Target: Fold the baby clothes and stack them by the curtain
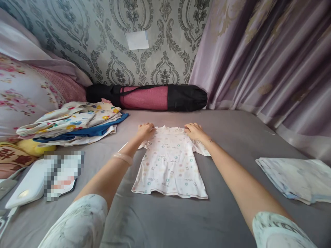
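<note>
A small white shirt with a coloured print lies spread flat on the grey bed sheet, its neck towards the wall. My left hand rests on its left shoulder, fingers curled onto the cloth. At the right shoulder my right hand lies in the same way. A pale bangle sits on my left wrist.
A pile of printed clothes lies at the left. A black and pink rolled bag lies along the wall. Folded pale cloth sits at the right. Pillows and a white device are at the far left. Purple curtains hang at the right.
</note>
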A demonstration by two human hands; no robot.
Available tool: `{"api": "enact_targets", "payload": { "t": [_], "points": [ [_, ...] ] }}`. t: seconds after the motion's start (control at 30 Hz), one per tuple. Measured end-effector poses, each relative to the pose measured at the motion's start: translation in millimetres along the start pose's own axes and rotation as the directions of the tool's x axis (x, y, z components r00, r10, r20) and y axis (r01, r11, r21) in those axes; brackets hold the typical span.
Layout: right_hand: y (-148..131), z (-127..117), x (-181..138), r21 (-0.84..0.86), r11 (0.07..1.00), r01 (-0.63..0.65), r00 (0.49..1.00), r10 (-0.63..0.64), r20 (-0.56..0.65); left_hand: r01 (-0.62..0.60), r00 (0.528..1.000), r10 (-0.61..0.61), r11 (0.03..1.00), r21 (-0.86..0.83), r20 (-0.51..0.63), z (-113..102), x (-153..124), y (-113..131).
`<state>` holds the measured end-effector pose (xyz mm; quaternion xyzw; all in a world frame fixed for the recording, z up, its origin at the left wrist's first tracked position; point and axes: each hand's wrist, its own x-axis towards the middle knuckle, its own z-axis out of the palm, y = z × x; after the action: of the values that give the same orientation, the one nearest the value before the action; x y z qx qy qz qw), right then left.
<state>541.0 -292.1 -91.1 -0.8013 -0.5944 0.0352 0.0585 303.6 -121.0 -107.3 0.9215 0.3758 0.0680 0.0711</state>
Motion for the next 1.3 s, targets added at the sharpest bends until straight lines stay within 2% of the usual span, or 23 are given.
{"api": "enact_targets", "payload": {
  "t": [0.1, 0.23, 0.37, 0.57, 0.73, 0.83, 0.9, 0.97, 1.03, 1.1, 1.17, 1.3],
  "points": [
    [-10, 5, 13, 0.082, 0.997, 0.001, 1.000, -0.002, 0.014, -0.037, 0.999, 0.039, 0.998, -0.056, 0.027, 2, 10, 18],
    [-21, 13, 19, 0.120, 0.993, -0.017, 0.999, 0.013, 0.033, -0.025, 0.999, 0.027, 0.997, -0.078, 0.019, 8, 16, 33],
    [-25, 22, 17, 0.162, 0.984, -0.075, 0.995, 0.086, -0.056, 0.006, 1.000, -0.008, 0.996, -0.088, -0.026, 15, 15, 36],
    [-31, 35, 17, 0.149, 0.980, -0.129, 0.961, 0.160, -0.223, 0.104, 0.990, -0.108, 0.993, -0.056, -0.090, 23, 17, 37],
    [-37, 45, 17, 0.093, 0.984, -0.155, 0.956, 0.173, -0.238, 0.117, 0.989, -0.114, 0.993, 0.029, -0.091, 28, 14, 40],
    [-37, 39, 19, 0.105, 0.982, -0.156, 0.970, 0.172, -0.174, 0.105, 0.990, -0.094, 0.988, 0.113, -0.101, 28, 13, 43],
    [-30, 27, 19, 0.173, 0.976, -0.130, 0.980, 0.153, -0.125, 0.097, 0.990, -0.079, 0.983, 0.158, -0.118, 25, 11, 46],
    [-14, 9, 14, 0.269, 0.958, -0.100, 0.977, 0.145, -0.154, 0.067, 0.989, -0.042, 0.982, 0.178, -0.144, 19, 9, 50],
    [10, -11, -1, 0.367, 0.925, -0.102, 0.951, 0.199, -0.238, 0.008, 0.988, 0.019, 0.985, 0.174, -0.154, 12, 4, 56],
    [38, -28, -28, 0.493, 0.857, -0.152, 0.950, 0.265, -0.168, -0.066, 0.987, 0.086, 0.987, 0.145, -0.134, 6, 0, 64],
    [63, -39, -63, 0.565, 0.768, -0.302, 0.933, 0.360, 0.008, -0.141, 0.983, 0.150, 0.986, 0.089, -0.101, 4, -4, 75],
    [86, -42, -132, 0.493, 0.648, -0.581, 0.812, 0.504, 0.295, -0.278, 0.959, 0.274, 0.960, -0.043, -0.074, 12, -6, 103]
  ]
}}
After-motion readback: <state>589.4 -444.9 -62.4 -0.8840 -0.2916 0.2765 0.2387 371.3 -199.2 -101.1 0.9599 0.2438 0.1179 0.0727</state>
